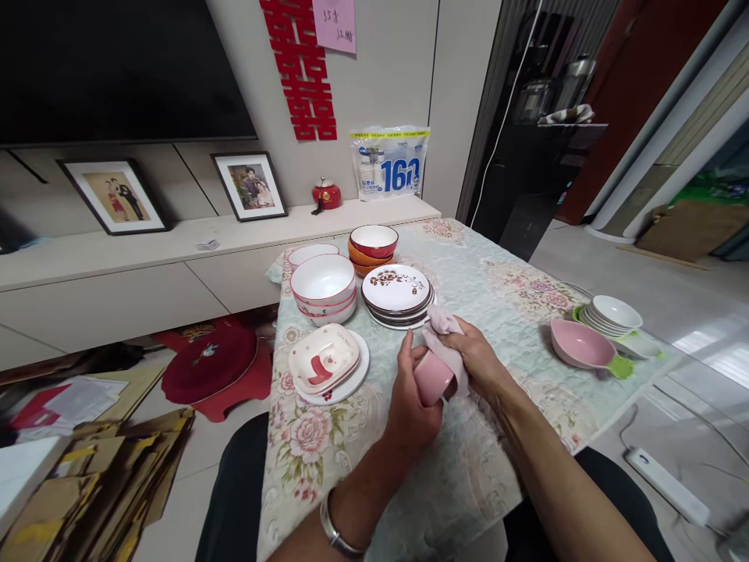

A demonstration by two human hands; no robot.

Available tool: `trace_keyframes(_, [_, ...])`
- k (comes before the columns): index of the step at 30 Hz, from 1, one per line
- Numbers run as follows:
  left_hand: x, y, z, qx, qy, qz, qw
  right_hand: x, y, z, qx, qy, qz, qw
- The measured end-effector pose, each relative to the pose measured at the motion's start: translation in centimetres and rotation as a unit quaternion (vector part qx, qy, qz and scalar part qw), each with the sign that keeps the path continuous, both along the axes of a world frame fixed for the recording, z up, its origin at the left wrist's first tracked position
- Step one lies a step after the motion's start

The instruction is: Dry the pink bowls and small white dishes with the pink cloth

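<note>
"Where is the small, round, glossy pink cup (431,379)?"

"Over the near half of a table (503,281) spread with a floral cover, between the left and right edges. A person's left hand (413,414) curls firmly around it; the right hand (475,357) clenches a crumpled, pale pink cloth (443,337) against it."

"Which way does it point?"

"It tips sideways, mouth apparently rightward; fingers and cloth hide any long axis."

"And around it?"

"Stacked round white plates with brown flowers (395,287) block the way toward red and orange bowls (374,250) near the far edge. White, red-rimmed bowls (323,282) line the left edge; a pink bowl with a green handle (576,343) sits near the right corner."
</note>
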State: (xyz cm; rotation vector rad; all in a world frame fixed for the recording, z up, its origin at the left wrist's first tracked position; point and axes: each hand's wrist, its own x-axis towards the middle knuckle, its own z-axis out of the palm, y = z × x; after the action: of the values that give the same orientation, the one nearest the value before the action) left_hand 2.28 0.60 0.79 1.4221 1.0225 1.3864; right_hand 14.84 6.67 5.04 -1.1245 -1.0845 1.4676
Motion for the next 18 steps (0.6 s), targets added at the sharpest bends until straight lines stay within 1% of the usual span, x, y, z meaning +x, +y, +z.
trace_keyframes(2, [0.0,0.0,0.7,-0.091,-0.064,-0.013,0.994,0.0,-0.1,-0.1,0.025,0.03,0.011,0.999])
trace_keyframes(3, [-0.1,0.0,1.0,-0.123,-0.094,-0.022,0.988,0.0,-0.2,0.0,0.03,0.045,0.021,0.998])
trace_keyframes(5, [-0.2,0.0,1.4,-0.167,-0.157,-0.047,0.972,0.3,-0.3,0.1,0.018,0.07,0.043,0.996])
trace_keyframes(7, [-0.3,0.0,1.4,-0.202,-0.216,-0.071,0.953,0.7,-0.5,0.2,-0.009,0.09,0.056,0.994])
trace_keyframes(10, [-0.4,-0.1,1.5,-0.26,-0.276,-0.081,0.922,1.4,-0.3,0.4,-0.034,0.089,0.048,0.994])
trace_keyframes(12, [-0.5,-0.1,1.8,-0.287,-0.308,-0.082,0.903,1.9,0.1,0.3,-0.029,0.062,0.007,0.998])
trace_keyframes(14, [-0.5,-0.2,2.3,-0.305,-0.343,-0.087,0.884,2.3,0.6,0.1,-0.014,0.02,-0.054,0.998])
trace_keyframes(16, [-0.6,-0.2,2.6,-0.318,-0.371,-0.092,0.867,2.6,1.1,-0.2,0.022,-0.054,-0.104,0.993])
trace_keyframes(18, [-0.6,-0.2,2.6,-0.328,-0.39,-0.102,0.854,2.7,1.3,-0.6,0.082,-0.157,-0.129,0.976])
